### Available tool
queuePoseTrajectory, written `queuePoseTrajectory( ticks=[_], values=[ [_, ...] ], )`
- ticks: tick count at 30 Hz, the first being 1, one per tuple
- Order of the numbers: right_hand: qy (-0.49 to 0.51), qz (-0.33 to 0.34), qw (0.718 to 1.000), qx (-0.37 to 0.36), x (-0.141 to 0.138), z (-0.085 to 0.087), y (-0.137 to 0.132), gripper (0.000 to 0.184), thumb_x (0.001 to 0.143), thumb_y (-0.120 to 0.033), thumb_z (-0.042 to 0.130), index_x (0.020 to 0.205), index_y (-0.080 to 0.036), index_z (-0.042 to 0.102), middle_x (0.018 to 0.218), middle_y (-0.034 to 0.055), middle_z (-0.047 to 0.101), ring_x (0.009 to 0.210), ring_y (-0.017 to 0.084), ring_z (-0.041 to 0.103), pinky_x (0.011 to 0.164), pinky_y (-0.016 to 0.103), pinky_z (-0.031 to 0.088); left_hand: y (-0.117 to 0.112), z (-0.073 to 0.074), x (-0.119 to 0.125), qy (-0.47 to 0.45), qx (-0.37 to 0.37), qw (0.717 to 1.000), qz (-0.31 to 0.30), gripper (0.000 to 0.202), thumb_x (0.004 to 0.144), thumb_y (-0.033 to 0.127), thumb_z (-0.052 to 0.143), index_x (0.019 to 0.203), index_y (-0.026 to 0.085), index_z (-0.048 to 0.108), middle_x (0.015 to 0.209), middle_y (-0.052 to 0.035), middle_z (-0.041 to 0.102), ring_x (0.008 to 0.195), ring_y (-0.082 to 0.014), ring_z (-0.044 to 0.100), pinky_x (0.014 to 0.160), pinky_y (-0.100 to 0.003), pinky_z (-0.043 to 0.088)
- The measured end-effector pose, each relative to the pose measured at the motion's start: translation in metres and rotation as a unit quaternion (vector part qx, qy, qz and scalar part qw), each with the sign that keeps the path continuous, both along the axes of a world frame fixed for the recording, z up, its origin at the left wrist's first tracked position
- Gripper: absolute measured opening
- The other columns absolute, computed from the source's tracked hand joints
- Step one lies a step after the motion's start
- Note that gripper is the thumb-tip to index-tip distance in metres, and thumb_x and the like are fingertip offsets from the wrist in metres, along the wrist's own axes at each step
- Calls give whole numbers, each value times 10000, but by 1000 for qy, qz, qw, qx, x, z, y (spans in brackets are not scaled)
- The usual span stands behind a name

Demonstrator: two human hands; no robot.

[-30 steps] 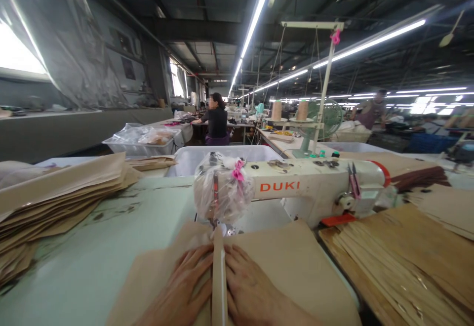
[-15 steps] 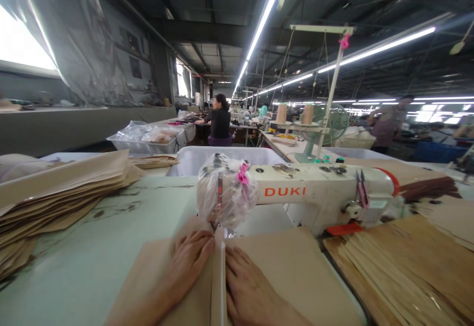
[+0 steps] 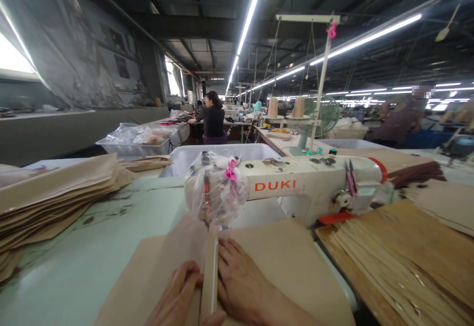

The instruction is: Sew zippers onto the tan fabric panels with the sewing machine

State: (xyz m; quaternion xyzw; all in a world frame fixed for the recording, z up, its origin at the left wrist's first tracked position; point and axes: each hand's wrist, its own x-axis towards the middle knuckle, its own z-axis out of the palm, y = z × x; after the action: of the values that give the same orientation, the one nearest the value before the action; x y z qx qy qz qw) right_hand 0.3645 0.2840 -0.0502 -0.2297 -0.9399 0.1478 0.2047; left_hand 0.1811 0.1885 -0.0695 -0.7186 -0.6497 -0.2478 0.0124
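Observation:
Under the head of a sewing machine (image 3: 276, 180) lettered DUKI lie beige fabric pieces (image 3: 299, 257). A narrow folded strip with a white edge (image 3: 210, 279) runs up the middle towards the needle area, which plastic film partly covers. My left hand (image 3: 177, 291) is left of the strip, its fingers bent together at the fabric edge as if pinching it. My right hand (image 3: 246, 281) lies flat on the right-hand fabric, fingers stretched out along the strip.
Stacked beige pieces (image 3: 62, 192) lie at the left of the pale green table (image 3: 89, 262). More pieces rest on a wooden board (image 3: 344, 271) at right. Behind the machine are a white bin (image 3: 177, 160) and a thread stand (image 3: 322, 79). One person (image 3: 214, 118) sits ahead; another (image 3: 400, 113) stands at right.
My left hand has drawn back from near the needle towards me along the strip, its fingers now curled. My right hand stays flat beside the strip. The whole view has shifted slightly.

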Motion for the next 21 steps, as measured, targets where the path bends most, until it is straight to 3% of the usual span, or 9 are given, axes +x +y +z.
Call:
queuePoseTrajectory(
  ticks=[2, 5, 8, 10, 13, 16, 18, 19, 21],
  values=[
    [0, -9, 1000, 5, 0, 0, 0, 502, 1024, -365, 387, 1484, -167, 411, 1498, 110, 463, 1429, 243, 355, 1228, 411, 209, -3, 0, 9, -21, -53, 998, 7, 213, 798, 448, 655, 810, 235, 659, 1005, -51, 663, 920, -223, 664, 804, -326, 564],
    [-2, -9, 1000, 4, 0, 2, -1, 503, 1016, -371, 397, 1453, -127, 449, 1503, 128, 455, 1425, 250, 363, 1227, 409, 211, 4, 20, 12, -29, -121, 992, 2, 167, 800, 266, 546, 642, 222, 576, 821, -21, 641, 818, -191, 638, 736, -297, 508],
    [2, -8, 1000, 2, 1, 4, -3, 501, 1010, -375, 405, 1416, -93, 488, 1513, 141, 440, 1434, 249, 347, 1228, 400, 206, 15, 53, 13, 29, -143, 988, 46, 178, 784, 231, 479, 612, 218, 527, 638, -3, 590, 631, -179, 595, 602, -282, 420],
    [4, -6, 1000, 5, 2, 6, -3, 502, 1014, -371, 390, 1414, -84, 489, 1508, 149, 443, 1438, 249, 339, 1227, 404, 207, 21, 72, 19, 90, -138, 985, 57, 213, 810, 246, 452, 626, 216, 556, 666, -37, 637, 647, -218, 624, 616, -313, 406],
    [4, 15, 1000, 13, 4, 8, -2, 536, 977, -345, 454, 1462, -119, 430, 1521, 137, 428, 1444, 245, 325, 1226, 417, 213, 26, 84, 32, 70, -172, 983, 4, 210, 822, 235, 475, 660, 215, 608, 686, -47, 696, 658, -220, 666, 618, -293, 435],
    [17, 32, 999, 27, 6, 9, 0, 597, 910, -281, 525, 1488, -205, 395, 1572, 87, 355, 1446, 236, 314, 1224, 430, 217, 25, 73, 22, -74, -216, 971, -74, 296, 933, 369, 459, 733, 215, 613, 567, 11, 662, 529, -158, 645, 552, -228, 480],
    [28, 31, 999, 29, 6, 8, 0, 614, 883, -229, 524, 1484, -231, 399, 1588, 65, 327, 1441, 228, 318, 1223, 428, 221, 22, 55, -2, -126, -167, 975, -79, 339, 966, 445, 440, 814, 213, 636, 664, -2, 710, 587, -156, 684, 609, -229, 544],
    [33, 28, 999, 26, 5, 7, 0, 624, 871, -207, 520, 1483, -229, 400, 1589, 63, 325, 1437, 227, 324, 1222, 425, 224, 21, 44, -17, -95, -100, 988, -76, 311, 962, 453, 463, 904, 226, 667, 888, -30, 757, 809, -180, 728, 773, -255, 572],
    [35, 22, 999, 21, 4, 5, 1, 639, 854, -173, 509, 1482, -221, 400, 1590, 63, 323, 1436, 224, 325, 1225, 422, 216, 21, 20, -44, -21, -27, 998, -57, 370, 946, 452, 508, 1267, 300, 611, 1324, -33, 654, 1199, -230, 630, 1024, -354, 509]
  ],
)
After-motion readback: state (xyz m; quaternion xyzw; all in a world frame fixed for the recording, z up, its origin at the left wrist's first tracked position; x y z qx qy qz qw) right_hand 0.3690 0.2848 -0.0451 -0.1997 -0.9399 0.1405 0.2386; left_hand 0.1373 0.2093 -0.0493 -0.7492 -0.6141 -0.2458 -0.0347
